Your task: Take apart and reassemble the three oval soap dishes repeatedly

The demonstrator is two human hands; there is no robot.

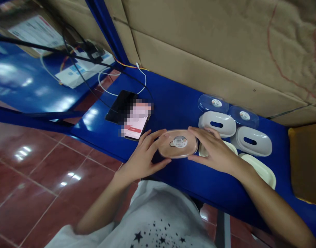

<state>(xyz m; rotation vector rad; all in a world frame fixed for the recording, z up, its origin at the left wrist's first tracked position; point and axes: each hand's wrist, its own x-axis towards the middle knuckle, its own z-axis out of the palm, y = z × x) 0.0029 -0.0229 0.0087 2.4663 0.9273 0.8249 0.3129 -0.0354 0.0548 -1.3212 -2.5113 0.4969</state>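
Observation:
Between my two hands is an oval peach-coloured container [164, 144] with a clear lid that bears a round label [180, 141]. My left hand [147, 153] grips its left end, thumb at the near edge and fingers at the far edge. At its right end, my right hand [209, 148] holds it the same way. Partly behind my right hand lies a cream oval tray [231, 147]. Farther back stand two white oval containers [229, 129] [263, 146], each with a slot-shaped opening. Two clear oval lids [206, 105] [240, 120] with round labels lie behind them.
Another cream tray [260, 168] lies right of my right forearm. Left on the blue shelf [170, 96] are a lit phone [136, 120] and a dark phone [119, 108]. Cables [145, 81] run behind them. Large cardboard boxes [199, 44] line the back; a brown box [306, 162] stands right.

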